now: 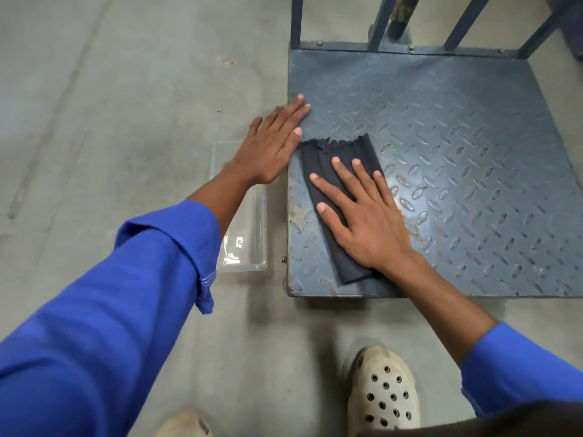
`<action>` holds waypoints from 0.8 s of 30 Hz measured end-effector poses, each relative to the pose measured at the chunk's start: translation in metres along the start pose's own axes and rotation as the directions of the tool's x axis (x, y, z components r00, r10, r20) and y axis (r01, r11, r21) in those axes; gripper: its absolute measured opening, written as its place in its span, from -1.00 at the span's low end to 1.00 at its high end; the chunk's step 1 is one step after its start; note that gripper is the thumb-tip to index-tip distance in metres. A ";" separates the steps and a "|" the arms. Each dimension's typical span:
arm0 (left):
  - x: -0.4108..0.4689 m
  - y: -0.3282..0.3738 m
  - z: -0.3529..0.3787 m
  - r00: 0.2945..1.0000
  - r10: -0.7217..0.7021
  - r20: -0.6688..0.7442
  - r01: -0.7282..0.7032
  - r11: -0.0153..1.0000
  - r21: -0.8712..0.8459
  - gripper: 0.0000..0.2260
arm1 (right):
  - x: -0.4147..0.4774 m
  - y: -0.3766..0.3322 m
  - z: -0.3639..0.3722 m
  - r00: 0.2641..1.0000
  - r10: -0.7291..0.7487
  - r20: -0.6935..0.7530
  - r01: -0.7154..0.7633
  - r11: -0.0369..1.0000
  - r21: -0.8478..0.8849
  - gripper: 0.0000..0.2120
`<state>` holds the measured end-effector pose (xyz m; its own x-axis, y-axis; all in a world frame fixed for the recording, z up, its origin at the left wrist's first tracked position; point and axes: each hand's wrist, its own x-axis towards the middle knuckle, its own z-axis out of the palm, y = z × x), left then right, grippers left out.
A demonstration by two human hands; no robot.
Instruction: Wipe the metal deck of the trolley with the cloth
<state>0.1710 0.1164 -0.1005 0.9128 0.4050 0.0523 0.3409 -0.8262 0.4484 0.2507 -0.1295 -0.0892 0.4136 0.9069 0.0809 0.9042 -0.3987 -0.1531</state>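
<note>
The trolley's deck [441, 127] is a blue-grey metal tread plate with raised diamond marks, filling the upper right. A dark folded cloth [325, 156] with a frayed far edge lies flat near the deck's left edge. My right hand [366, 216] lies flat on the cloth, fingers spread, palm pressing it onto the deck. My left hand [271, 143] rests flat with fingers apart on the deck's left edge, just left of the cloth, and holds nothing.
A clear plastic tray [249, 228] lies on the concrete floor beside the deck's left side, partly under my left arm. Upright blue bars [296, 20] rise from the deck's far edge. My feet in pale perforated clogs [385, 392] stand in front of the trolley.
</note>
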 end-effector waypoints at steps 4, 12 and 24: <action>0.008 -0.006 -0.001 0.999 0.031 -0.020 -0.031 0.999 0.009 -0.49 | -0.017 -0.014 0.003 0.985 -0.165 0.047 0.167 0.986 -0.027 -0.49; 0.017 -0.013 -0.015 0.996 0.087 0.011 -0.088 0.992 0.095 -0.52 | 0.032 0.024 -0.011 0.998 -0.009 0.068 0.010 1.000 -0.017 -0.50; -0.005 0.003 -0.008 0.999 0.033 -0.008 -0.032 0.996 0.082 -0.50 | 0.005 0.045 -0.015 0.997 0.042 0.061 -0.041 0.999 -0.010 -0.50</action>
<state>0.1659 0.1149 -0.0922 0.9217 0.3808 0.0739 0.3289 -0.8682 0.3716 0.2951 -0.1445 -0.0811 0.4437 0.8961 0.0141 0.8874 -0.4371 -0.1468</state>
